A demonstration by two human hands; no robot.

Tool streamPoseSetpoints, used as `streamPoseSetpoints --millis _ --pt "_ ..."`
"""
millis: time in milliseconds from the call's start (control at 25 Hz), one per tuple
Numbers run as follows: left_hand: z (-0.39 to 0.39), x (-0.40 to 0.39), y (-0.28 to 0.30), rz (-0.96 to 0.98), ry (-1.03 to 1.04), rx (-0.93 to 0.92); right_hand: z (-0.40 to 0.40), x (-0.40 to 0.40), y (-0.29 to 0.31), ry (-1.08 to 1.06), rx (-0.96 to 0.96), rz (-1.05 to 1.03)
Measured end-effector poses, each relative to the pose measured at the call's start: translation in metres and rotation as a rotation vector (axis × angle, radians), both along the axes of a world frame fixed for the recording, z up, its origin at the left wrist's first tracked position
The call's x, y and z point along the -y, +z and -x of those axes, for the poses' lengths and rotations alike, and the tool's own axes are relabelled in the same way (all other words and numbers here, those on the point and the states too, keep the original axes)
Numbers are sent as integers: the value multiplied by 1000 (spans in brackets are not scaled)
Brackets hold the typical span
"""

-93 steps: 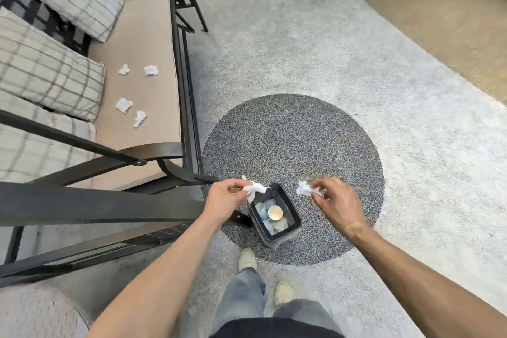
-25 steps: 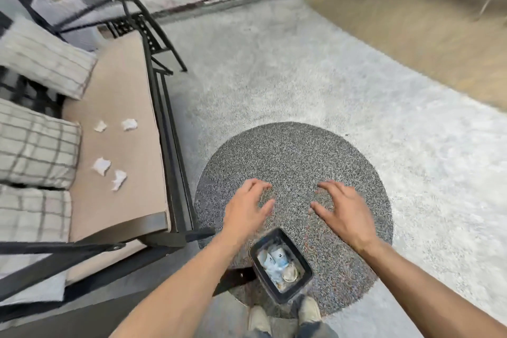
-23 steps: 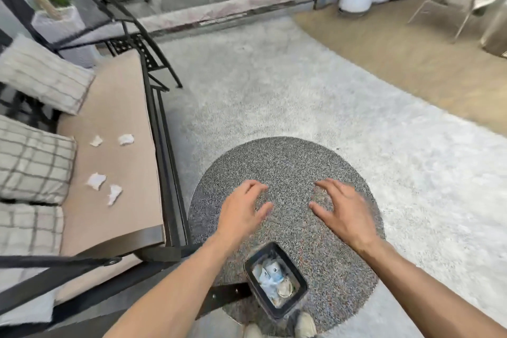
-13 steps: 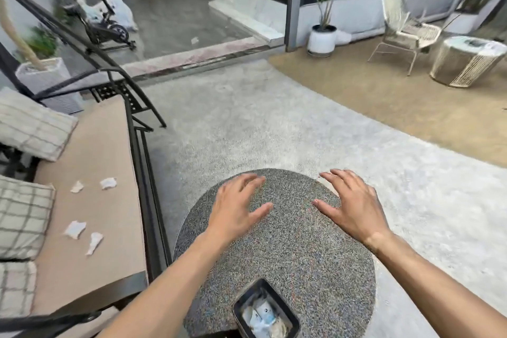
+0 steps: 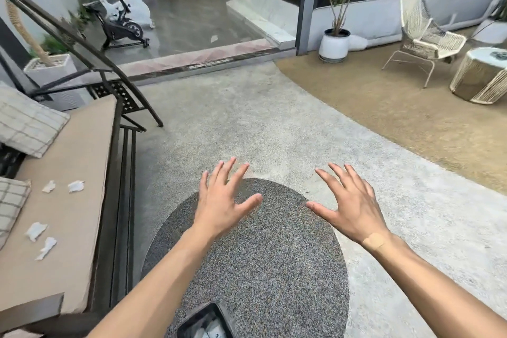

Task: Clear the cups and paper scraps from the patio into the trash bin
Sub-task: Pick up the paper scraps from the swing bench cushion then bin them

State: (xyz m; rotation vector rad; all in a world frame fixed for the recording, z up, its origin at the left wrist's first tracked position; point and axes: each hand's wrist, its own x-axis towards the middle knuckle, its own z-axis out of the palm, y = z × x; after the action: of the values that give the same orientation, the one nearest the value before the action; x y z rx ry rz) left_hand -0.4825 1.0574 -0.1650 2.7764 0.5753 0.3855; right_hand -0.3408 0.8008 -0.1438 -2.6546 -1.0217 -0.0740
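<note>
Partly done: trash bin [image 5: 204, 324] already holds scraps. Four paper scraps [image 5: 76, 186] left on bench cushion [image 5: 68, 173]. Left hand [image 5: 219, 206] and right hand [image 5: 348, 211] spread wide, gripping nothing.

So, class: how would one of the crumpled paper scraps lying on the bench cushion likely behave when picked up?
The paper scrap looks thin and crumpled, so it is probably very light and would squash under a pinch. Its ragged, flattish shape suggests it won't roll on the bench cushion. Lying loose outdoors, it might blow away.
</note>
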Motion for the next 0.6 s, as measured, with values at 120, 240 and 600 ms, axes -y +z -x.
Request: streamPoseSetpoints --millis 120,240,600 --pt "-36 18 7 -16 47 15 -44 18 3 46 -3 18" --pt "-56 22 9 -46 70 11 -78 20 1 83 -6 22" --pt "-86 -30 -1 -24 241 -3 -149 -69 -9 258 -25 10"
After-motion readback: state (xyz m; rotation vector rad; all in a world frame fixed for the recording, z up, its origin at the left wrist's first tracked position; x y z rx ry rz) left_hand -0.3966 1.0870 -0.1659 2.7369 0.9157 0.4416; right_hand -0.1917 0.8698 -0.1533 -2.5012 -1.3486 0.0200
